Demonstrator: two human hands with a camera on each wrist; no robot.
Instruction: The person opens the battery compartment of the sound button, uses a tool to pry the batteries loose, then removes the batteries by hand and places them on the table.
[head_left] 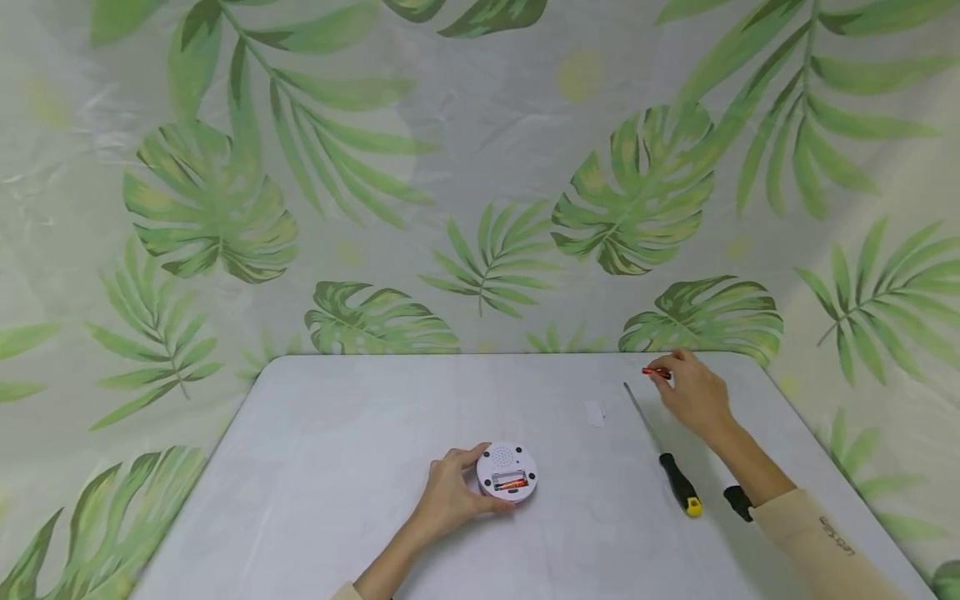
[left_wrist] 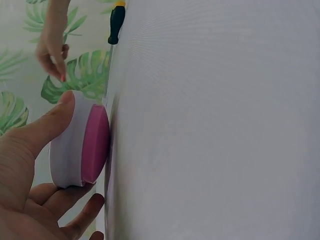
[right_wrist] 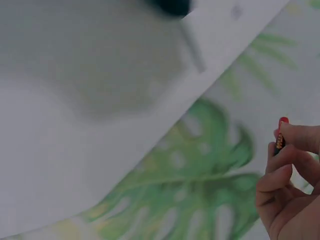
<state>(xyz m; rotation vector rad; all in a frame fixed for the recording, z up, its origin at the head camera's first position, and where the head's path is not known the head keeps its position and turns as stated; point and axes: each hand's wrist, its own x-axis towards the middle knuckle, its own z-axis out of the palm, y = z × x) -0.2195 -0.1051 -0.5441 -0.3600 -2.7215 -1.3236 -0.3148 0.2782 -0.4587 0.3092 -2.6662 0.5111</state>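
Note:
My left hand grips a round white device by its edge, between thumb and fingers. Its face with small holes and dark feet is turned up, and a battery compartment lies uncovered with a red battery inside. The left wrist view shows the pink side of the device towards the table. Over the table's far right part, my right hand pinches another battery, red and black, between thumb and fingertips. That hand is raised and apart from the device.
A screwdriver with a black and yellow handle lies right of the device, its shaft pointing to the back. A small white piece lies left of its tip. Beside the right forearm is a black object, partly hidden. A leaf-patterned cloth hangs behind the table.

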